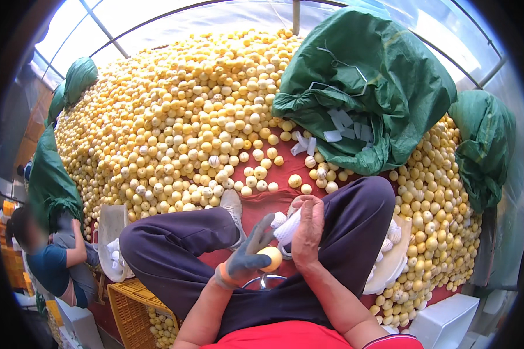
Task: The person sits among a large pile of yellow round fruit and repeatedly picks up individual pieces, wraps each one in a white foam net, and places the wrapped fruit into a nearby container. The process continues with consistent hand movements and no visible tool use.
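Sitting on a red sheet (283, 152) with knees spread in dark trousers (355, 215) and one grey shoe (233, 205) poking out on the left. Gripping a single yellow fruit (269, 259) in the gloved left hand (244, 257), near centre, just in front of the lap. Wearing grey on that one, with orange at the cuff. Holding a white foam net (287, 230) in the bare right hand (308, 232), with fingers curled, slightly farther and right of the fruit. Pointing left fingertips far, close to the net; cannot tell if touching it.

Far and left, a huge heap of yellow fruit (174, 128), spilling down to just beyond the shoe. Far right, a big green bag (384, 75), carrying loose white foam pieces (344, 123). Farther right, a second green bag (486, 145), next to more piled fruit (428, 232). Just right of the right knee, a pale tray (399, 266), with net-wrapped fruit on it, partly hidden by the leg. Near right, a white box (448, 323). Near left, a yellow crate (128, 314), with fruit showing inside or behind the slats, cannot tell which. Beyond the left knee, a whitish basin (113, 224), with white bits in it. At far left, a co-worker (55, 262) in a blue top, seated beside another green bag (51, 174).
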A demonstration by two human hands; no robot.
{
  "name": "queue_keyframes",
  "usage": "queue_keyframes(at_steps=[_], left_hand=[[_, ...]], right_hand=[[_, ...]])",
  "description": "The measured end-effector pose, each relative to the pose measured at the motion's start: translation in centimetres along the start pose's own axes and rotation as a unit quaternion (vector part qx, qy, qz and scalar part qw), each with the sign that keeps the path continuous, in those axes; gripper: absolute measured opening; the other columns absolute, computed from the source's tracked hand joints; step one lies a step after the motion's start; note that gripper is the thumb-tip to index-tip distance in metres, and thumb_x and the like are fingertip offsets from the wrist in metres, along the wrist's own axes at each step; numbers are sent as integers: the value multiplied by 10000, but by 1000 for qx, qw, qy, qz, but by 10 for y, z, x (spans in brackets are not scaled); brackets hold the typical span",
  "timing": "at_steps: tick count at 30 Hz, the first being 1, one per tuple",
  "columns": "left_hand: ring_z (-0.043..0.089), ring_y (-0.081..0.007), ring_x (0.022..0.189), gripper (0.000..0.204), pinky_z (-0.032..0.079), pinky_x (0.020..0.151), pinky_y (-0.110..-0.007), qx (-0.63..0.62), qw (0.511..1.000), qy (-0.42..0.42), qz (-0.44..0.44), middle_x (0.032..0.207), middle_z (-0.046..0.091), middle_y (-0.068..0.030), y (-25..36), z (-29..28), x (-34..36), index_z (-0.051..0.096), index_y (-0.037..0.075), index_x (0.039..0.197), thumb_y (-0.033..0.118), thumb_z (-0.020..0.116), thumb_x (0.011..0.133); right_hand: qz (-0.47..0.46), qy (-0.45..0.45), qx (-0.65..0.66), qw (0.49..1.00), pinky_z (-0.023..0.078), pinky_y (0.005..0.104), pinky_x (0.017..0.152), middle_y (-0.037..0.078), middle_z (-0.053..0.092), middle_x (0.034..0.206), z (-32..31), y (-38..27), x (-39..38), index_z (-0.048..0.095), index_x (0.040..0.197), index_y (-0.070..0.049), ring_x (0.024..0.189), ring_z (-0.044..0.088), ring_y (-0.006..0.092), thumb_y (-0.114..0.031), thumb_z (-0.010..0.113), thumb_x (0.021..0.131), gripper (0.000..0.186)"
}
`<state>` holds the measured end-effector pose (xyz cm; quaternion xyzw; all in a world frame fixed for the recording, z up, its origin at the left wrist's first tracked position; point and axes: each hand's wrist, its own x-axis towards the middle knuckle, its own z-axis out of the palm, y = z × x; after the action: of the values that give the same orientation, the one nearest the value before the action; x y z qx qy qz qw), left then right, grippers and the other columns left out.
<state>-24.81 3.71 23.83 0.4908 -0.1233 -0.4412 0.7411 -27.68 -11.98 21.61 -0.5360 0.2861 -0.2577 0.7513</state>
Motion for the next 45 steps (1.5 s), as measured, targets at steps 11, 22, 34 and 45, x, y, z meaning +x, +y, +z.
queue_keyframes(at_steps=[11,22,34,45], left_hand=[[646,-223,702,358,514,590,-310,-215,955,197,-50,957,682,-71,-13,-32,5,612,104,1210,403,550,1024],[641,-195,957,219,545,816,-337,-121,973,194,21,1059,619,-29,-34,-63,7,563,107,1129,217,627,950],[666,-266,1179,421,543,1011,-399,622,748,131,189,1272,683,-112,-28,-74,-4,598,54,1338,260,592,971],[543,-103,763,303,448,696,-266,205,944,182,181,813,582,-20,-19,-17,7,551,50,988,234,761,869]], right_hand=[[-369,-83,-411,829,492,411,822,109,600,1097,8,-14,-9,674,1024,-50,966,583,310,-86,820,790,278],[-169,-299,-295,892,555,443,752,201,644,989,4,6,-13,641,1088,19,836,679,374,-358,844,813,508],[247,-431,49,867,486,252,554,59,678,969,6,-26,-17,456,1390,-77,649,644,109,-337,774,939,611],[-117,-135,-278,944,565,438,830,202,709,1051,1,-2,-13,556,1307,-69,979,722,333,-81,706,858,473]])
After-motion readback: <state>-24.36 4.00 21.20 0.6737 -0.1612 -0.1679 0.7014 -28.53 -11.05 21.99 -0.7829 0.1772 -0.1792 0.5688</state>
